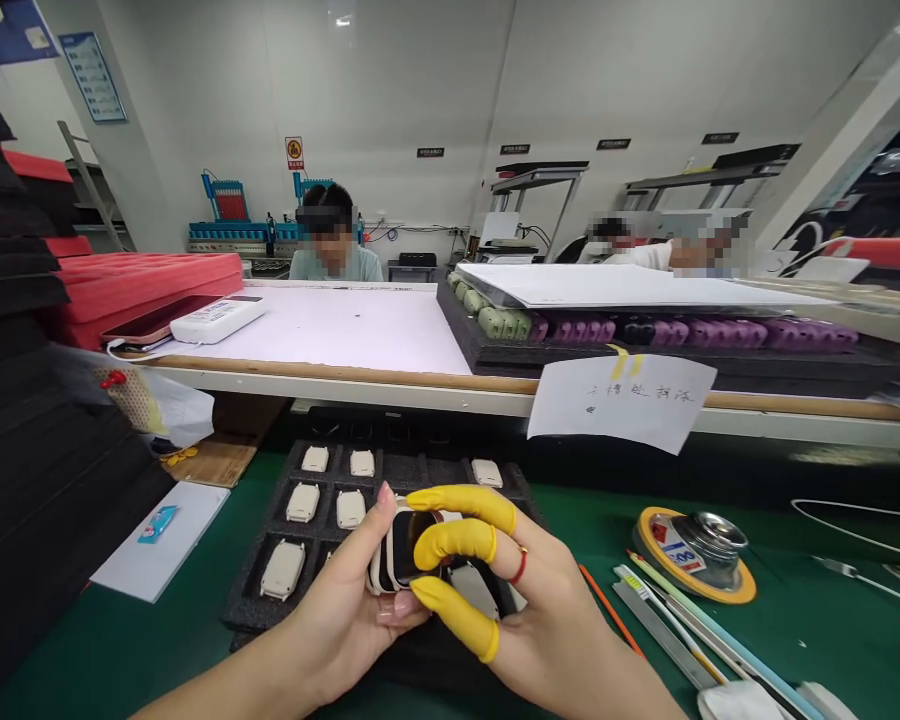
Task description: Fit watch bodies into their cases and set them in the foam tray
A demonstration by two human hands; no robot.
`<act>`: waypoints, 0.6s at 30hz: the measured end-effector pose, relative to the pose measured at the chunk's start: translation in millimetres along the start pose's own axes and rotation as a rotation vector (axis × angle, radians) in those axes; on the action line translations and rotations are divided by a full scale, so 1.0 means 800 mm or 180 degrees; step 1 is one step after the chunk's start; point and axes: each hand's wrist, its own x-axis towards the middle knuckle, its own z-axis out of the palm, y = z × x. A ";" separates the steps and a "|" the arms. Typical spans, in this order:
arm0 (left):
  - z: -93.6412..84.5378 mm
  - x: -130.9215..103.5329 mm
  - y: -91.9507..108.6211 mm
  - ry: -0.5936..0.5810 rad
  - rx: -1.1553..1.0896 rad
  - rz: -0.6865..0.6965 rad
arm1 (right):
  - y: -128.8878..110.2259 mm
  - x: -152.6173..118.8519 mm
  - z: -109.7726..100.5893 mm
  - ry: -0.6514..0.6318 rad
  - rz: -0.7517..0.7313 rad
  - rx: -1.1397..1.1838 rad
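Note:
A cream-framed smartwatch [403, 545] with a dark glossy face is held up above a black foam tray [244, 590]. My left hand [345, 610] grips its left side, thumb near the upper edge and fingertips beneath. Yellow finger cots cover the thumb and two fingers of my right hand [525, 580], and a red ring band sits on one finger. Those fingers pinch the watch from the right, at its top, face and lower edge. Cream watch cases [283, 568] lie in several pockets of the tray, some hidden behind my hands.
Right of the tray lie a tape reel [694, 555], a ruler [660, 625] and pens on the green mat. A shelf [345, 370] crosses ahead, bearing a foam tray of purple and green cases [667, 330]. Black foam stacks [15, 400] rise at left. A person [337, 250] sits opposite.

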 end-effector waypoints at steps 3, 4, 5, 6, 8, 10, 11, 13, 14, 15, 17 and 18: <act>0.002 -0.002 -0.001 -0.0185 0.0060 0.0057 | 0.001 0.002 0.002 0.0503 0.0153 0.0357; 0.003 -0.003 -0.001 -0.0261 0.0094 0.0047 | 0.002 0.002 0.000 0.0749 0.0310 0.0574; 0.004 -0.005 -0.001 -0.0332 0.0132 0.0025 | 0.004 0.002 -0.003 0.1005 0.0516 0.0828; 0.005 -0.007 0.000 -0.0391 0.0166 0.0007 | 0.005 0.001 -0.007 0.1253 0.0733 0.1075; 0.005 -0.010 0.002 -0.0468 0.0187 -0.0021 | 0.008 -0.001 -0.016 0.1582 0.1088 0.1409; 0.005 -0.011 0.004 -0.0525 0.0152 -0.0036 | 0.010 -0.003 -0.023 0.1636 0.1202 0.1485; 0.004 -0.011 0.005 -0.0551 0.0124 -0.0040 | 0.010 -0.004 -0.025 0.1580 0.1196 0.1469; 0.004 -0.010 0.006 -0.0598 0.0081 -0.0056 | 0.009 -0.009 -0.024 0.1495 0.1083 0.1358; 0.004 -0.010 0.006 -0.0614 0.0064 -0.0073 | 0.009 -0.012 -0.023 0.1434 0.0986 0.1282; 0.005 -0.010 0.006 -0.0626 0.0041 -0.0091 | 0.009 -0.016 -0.022 0.1333 0.0887 0.1207; 0.005 -0.010 0.005 -0.0636 0.0008 -0.0130 | 0.008 -0.024 -0.020 0.1017 0.0721 0.1124; 0.005 -0.011 0.005 -0.0648 0.0001 -0.0140 | 0.008 -0.028 -0.020 0.0831 0.0671 0.1141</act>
